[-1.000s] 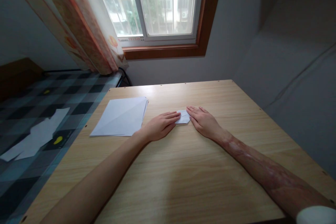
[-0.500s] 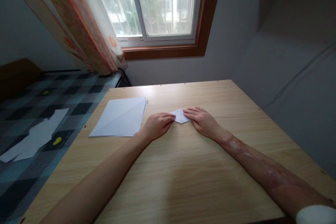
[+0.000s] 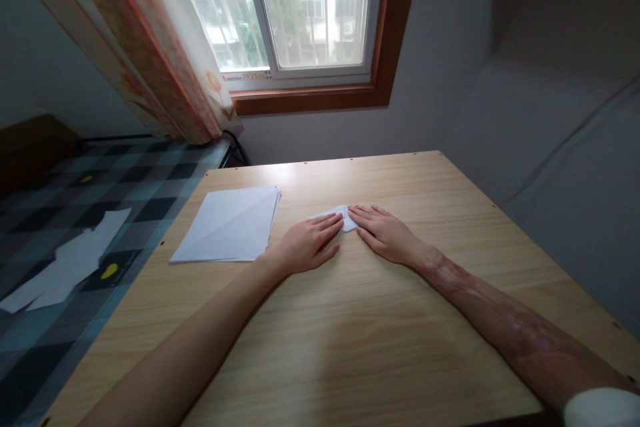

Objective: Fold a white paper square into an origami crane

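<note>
White folded paper on the wooden table, a little toward 12 o'clock from the middle. Pressed down from both sides. Left hand at its 7 o'clock, open and flat, fingers out straight, tips on the paper, gripping nothing. Right hand at its 4 o'clock, flat and open too, fingertips on the paper's edge. Stack of white sheets at 9 o'clock from the hands, near the left hand, not touching.
</note>
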A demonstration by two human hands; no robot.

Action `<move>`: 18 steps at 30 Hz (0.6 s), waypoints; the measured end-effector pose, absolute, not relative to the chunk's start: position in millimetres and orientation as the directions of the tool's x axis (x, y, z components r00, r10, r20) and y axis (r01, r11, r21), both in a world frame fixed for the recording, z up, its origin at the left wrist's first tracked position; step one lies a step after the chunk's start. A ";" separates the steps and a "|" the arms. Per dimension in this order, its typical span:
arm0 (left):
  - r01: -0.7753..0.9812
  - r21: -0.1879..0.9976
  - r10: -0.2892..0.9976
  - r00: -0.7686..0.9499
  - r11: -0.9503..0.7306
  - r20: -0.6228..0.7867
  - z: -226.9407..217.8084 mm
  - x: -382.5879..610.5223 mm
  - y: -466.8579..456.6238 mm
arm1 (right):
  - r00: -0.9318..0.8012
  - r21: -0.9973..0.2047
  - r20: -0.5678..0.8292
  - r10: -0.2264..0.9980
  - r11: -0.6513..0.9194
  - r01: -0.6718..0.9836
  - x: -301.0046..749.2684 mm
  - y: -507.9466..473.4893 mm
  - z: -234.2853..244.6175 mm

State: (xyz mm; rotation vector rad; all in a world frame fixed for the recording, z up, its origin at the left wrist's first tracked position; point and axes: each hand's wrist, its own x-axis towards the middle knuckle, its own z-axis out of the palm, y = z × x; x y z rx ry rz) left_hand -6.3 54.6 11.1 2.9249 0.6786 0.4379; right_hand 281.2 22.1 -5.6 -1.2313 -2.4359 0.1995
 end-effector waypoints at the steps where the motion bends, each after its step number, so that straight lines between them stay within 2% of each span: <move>1: 0.434 0.188 0.468 0.855 -0.881 0.224 9.7 -5.7 53.8 | -0.529 -0.297 0.283 0.800 0.597 0.745 281.1 22.1 -5.5; 6: 0.505 0.211 0.533 0.839 -0.837 0.106 5.5 -2.6 48.1 | -0.505 -0.284 0.267 0.821 0.568 0.772 280.3 22.0 -5.7; 18: 0.596 0.200 0.627 0.756 -0.778 0.187 0.9 -2.3 46.9 | -0.505 -0.285 0.296 0.811 0.580 0.764 280.3 22.5 -8.7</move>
